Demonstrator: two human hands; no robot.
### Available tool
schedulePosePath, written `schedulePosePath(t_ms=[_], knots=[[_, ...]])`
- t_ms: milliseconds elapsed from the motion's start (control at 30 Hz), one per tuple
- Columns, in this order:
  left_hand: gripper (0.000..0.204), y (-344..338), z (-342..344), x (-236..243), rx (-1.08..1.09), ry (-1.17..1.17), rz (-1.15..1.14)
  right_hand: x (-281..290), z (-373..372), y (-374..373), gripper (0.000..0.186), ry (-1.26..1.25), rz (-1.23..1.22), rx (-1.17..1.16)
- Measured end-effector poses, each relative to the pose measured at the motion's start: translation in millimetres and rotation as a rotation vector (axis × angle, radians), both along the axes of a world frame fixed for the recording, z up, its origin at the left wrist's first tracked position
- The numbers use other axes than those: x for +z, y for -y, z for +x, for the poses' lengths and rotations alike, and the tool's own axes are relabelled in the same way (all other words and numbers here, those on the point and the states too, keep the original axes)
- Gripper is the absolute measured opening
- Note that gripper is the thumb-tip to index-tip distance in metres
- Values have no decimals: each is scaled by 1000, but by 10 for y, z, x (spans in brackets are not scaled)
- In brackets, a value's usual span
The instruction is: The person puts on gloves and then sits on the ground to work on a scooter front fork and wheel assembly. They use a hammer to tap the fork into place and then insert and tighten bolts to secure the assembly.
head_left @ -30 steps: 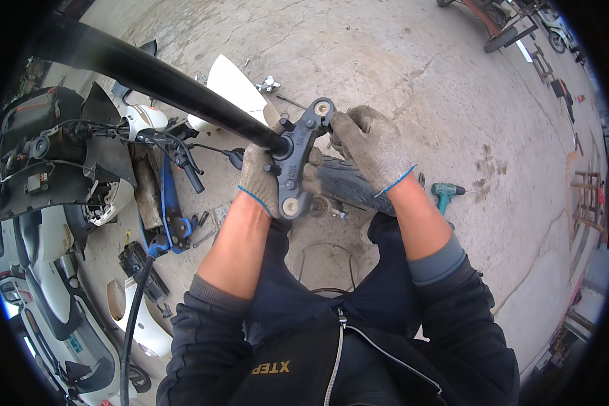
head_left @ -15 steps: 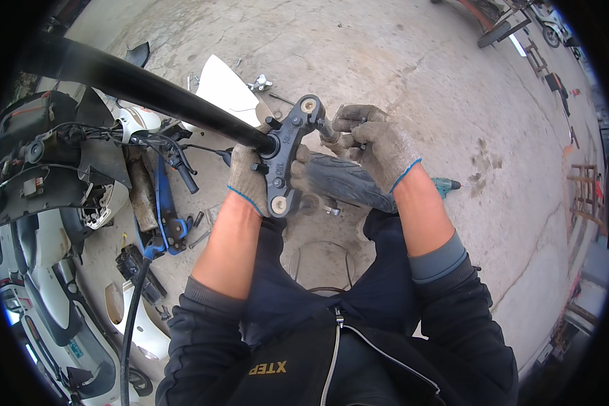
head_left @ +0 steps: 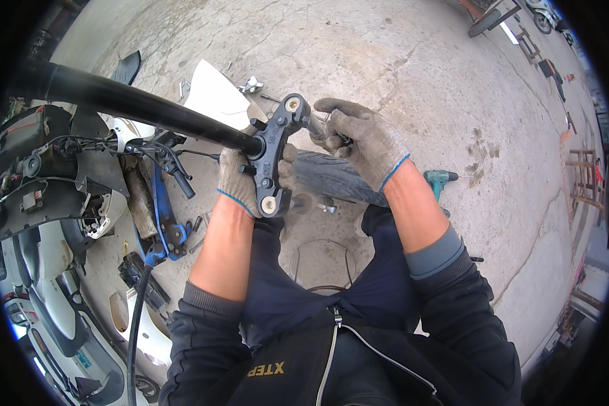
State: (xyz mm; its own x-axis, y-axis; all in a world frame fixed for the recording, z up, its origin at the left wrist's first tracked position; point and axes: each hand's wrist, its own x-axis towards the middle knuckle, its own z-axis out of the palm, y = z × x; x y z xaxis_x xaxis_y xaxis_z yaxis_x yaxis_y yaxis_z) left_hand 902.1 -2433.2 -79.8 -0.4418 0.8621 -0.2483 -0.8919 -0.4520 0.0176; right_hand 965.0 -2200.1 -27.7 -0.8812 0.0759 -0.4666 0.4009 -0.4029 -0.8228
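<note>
A front fork stands before me, its black triple clamp [head_left: 277, 152] tilted, with a long black steering tube [head_left: 176, 115] running to the upper left. My left hand [head_left: 237, 172], in a grey-brown knit glove, is wrapped round the clamp's middle; its fingertips show on the right side. At the clamp's far end, my gloved right hand [head_left: 369, 139] is beside the metal fork leg [head_left: 315, 127]. Its forefinger points left while the other fingers curl in; whatever they pinch is too small to make out. Below lies a black tyre [head_left: 338, 177], partly hidden.
A green power drill [head_left: 440, 179] lies right of my right forearm. Left are a blue metal piece [head_left: 166, 216], handlebar parts [head_left: 176, 169], and a scooter body [head_left: 47, 257]. A white panel [head_left: 213, 95] rests on the concrete beyond the fork. Wooden frames [head_left: 584, 179] stand far right.
The clamp and my left hand have shifted slightly left. My right hand has moved a little left with them, its forefinger now stretched out more. More of the drill shows.
</note>
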Motion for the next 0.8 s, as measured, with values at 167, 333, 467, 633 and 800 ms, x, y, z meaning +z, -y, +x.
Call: schedulePosePath(t_ms=[167,333,467,633,800], knots=[[62,9,-33,-10,6,-47,-66,124,32,50,33,23,349,130],[60,-8,-7,65,9,4,-77,55,-47,46,32,33,168,-41],[58,-17,15,110,13,30,-95,-57,-34,23,30,-14,-25,0],[60,-14,-1,97,1,6,-110,-78,-3,59,31,-62,2,70],[61,-6,11,97,3,8,-120,-72,15,55,35,-92,10,127]])
